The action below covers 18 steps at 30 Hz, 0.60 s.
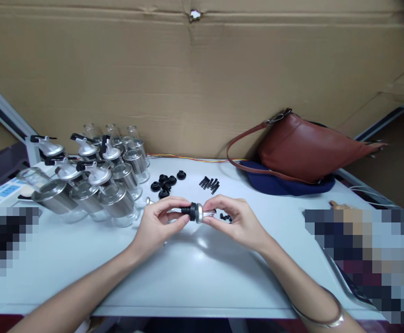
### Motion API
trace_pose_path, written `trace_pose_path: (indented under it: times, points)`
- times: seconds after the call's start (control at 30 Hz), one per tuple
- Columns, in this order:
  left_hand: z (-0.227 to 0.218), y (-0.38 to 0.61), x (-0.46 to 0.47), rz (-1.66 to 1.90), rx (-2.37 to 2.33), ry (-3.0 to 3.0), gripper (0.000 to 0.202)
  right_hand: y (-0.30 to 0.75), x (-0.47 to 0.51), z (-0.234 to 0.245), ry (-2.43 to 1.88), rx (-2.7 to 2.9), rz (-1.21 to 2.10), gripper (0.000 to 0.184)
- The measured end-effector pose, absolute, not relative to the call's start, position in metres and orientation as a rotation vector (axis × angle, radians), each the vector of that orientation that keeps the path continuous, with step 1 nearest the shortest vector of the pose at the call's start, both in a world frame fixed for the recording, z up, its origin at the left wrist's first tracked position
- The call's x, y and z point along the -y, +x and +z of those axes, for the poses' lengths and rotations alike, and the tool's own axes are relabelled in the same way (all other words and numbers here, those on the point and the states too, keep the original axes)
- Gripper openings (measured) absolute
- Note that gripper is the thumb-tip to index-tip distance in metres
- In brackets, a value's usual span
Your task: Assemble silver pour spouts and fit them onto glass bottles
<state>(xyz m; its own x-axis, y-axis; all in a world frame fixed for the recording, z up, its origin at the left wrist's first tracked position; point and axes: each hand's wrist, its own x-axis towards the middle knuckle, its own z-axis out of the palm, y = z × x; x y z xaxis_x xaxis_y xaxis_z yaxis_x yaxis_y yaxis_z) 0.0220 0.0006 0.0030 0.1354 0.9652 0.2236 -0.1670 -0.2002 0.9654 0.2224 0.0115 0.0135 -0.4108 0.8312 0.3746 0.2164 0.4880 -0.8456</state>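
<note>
Above the middle of the table, my left hand [156,223] pinches a black ribbed stopper [192,212] between thumb and fingers. My right hand [241,223] grips the silver pourer spout [199,213] by its narrow end. Stopper and spout meet in one line, lying sideways; whether they are fully joined I cannot tell. Beyond my left hand lies a cluster of black stoppers [167,183]. Several thin black pieces [210,184] lie farther back to the right. Small black parts [226,217] are partly hidden behind my right hand.
At left stand several glass bottles [117,203] with metal bands, some topped by silver pourers [98,174]. A brown bag [302,148] rests on dark blue cloth [274,184] at back right. Cardboard [188,83] walls the rear. A power strip [6,190] sits at far left.
</note>
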Motion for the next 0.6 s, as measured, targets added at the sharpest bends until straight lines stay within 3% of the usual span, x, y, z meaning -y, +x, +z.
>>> trace_pose_path:
  times: [0.2,0.43,0.6]
  points:
    - [0.0032,0.023,0.002,1.307,-0.832,1.431,0.023,0.2235,-0.0126,0.0168,-0.931,1.857,1.039,0.017]
    - [-0.0002,0.0248,0.0071,1.488,-0.81,1.91,0.019,0.2245,-0.0139,0.0213,-0.984,1.682,1.533,0.039]
    - [-0.0014,0.0224,0.0079,1.494,-0.834,1.943,0.019,0.2238,-0.0142,0.0169,-0.851,1.616,1.615,0.034]
